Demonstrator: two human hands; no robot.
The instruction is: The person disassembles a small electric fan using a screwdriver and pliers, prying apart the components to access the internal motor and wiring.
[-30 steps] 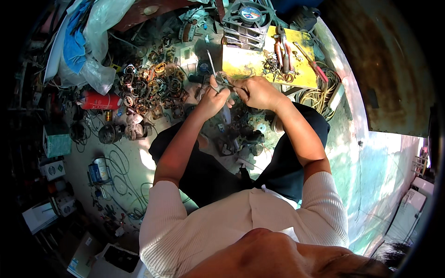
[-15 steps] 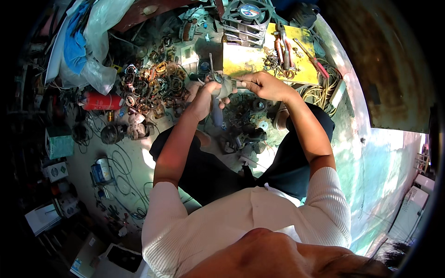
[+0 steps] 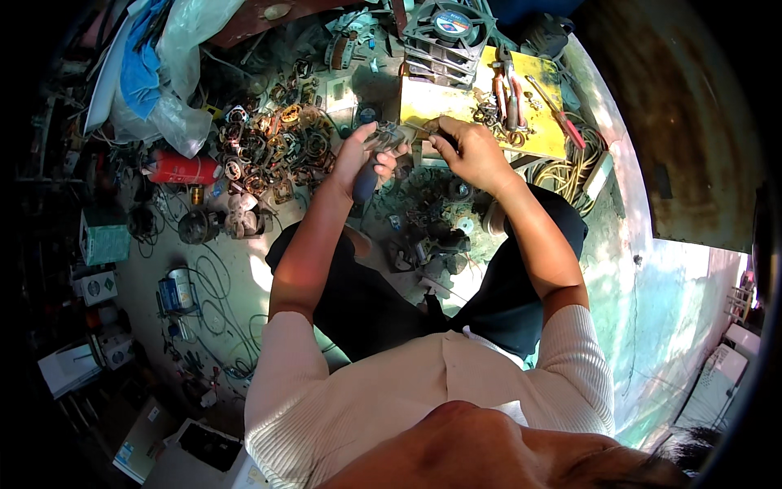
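My left hand [image 3: 356, 160] is closed around a small greyish metal part [image 3: 389, 136]. The same hand also grips a tool with a dark blue handle [image 3: 365, 184], which looks like a screwdriver and points down below the fingers. To the right, my right hand [image 3: 472, 155] is closed in a pinch on a thin, light rod-like piece [image 3: 419, 128], whose tip points at the metal part. Whether the two touch is too small to tell. Both hands are above the floor, in front of my knees, with the right one beside the yellow board [image 3: 440, 104].
Pliers [image 3: 511, 102] and a red-handled tool [image 3: 568, 129] lie on the board, with a square fan [image 3: 448, 41] behind. Several copper-wound coils [image 3: 285, 138] are heaped at left, near a red cylinder [image 3: 186, 169]. Coiled cable [image 3: 588, 167] lies right; motor parts [image 3: 456, 204] lie between my feet.
The blue handle has swung to the left and tilted in my left hand. My right hand has shifted slightly right, opening a wider gap between the hands. The view has shifted a little.
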